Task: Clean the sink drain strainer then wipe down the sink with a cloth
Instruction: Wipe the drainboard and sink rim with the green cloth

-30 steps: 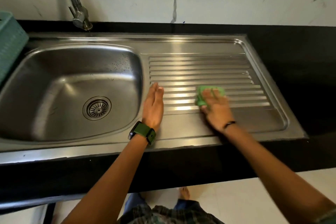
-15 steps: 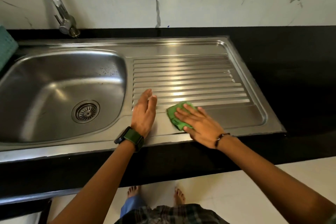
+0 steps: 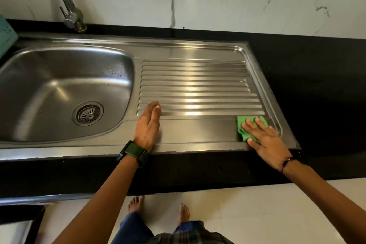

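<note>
A stainless steel sink (image 3: pixel 65 93) with a ribbed drainboard (image 3: pixel 198 85) is set in a black counter. The round drain strainer (image 3: pixel 88 114) sits in the basin floor. My right hand (image 3: pixel 265 140) presses a folded green cloth (image 3: pixel 245 128) flat onto the drainboard's near right corner, fingers spread and straight. On the drainboard's near left part, beside the basin, my left hand (image 3: pixel 147 127) rests on its edge with straight fingers and holds nothing.
A chrome tap (image 3: pixel 69 10) rises behind the basin against the white marble wall. A teal basket (image 3: pixel 6 35) stands at the far left edge. The black counter (image 3: pixel 316 85) extends to the right of the sink. My bare feet are on the pale floor below.
My right hand has slid the green cloth from the middle of the drainboard's near edge to its right corner. My left hand has stayed in place.
</note>
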The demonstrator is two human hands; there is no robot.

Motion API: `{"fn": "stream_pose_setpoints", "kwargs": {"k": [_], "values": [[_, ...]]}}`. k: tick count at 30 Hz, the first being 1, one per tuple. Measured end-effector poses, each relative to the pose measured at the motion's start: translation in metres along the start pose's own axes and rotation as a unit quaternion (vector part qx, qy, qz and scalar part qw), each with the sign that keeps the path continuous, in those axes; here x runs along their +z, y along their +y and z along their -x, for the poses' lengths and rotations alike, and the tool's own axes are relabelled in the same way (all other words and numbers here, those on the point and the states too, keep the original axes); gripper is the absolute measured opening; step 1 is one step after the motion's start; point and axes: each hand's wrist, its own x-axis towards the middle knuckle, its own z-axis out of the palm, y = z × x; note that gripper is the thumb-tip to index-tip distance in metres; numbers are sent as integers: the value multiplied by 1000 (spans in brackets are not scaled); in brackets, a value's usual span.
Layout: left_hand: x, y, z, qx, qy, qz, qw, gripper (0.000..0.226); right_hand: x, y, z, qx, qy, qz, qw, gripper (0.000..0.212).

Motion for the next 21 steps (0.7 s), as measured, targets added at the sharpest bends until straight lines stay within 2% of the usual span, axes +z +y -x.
{"fn": "stream_pose_setpoints", "kwargs": {"k": [3, 5, 8, 14, 17, 21], "values": [[-9, -1, 1, -22, -5, 28, 999, 38, 6, -32, 2, -74, -38, -7, 997, 51], [-22, -3, 4, -30, 19, 41, 999, 39, 14, -59, -5, -124, -56, -9, 991, 52], [-61, -12, 11, -46, 105, 36, 993, 44, 34, -111, -24, -204, -76, 21, 976, 54], [-159, -28, 22, -77, 255, 137, 954, 36, 79, -243, -66, -375, -118, 18, 919, 50], [-200, -36, 22, -81, 302, 182, 932, 33, 97, -297, -86, -422, -142, 6, 895, 49], [-254, -48, 17, -94, 334, 193, 918, 27, 124, -376, -105, -444, -179, -35, 877, 49]]}}
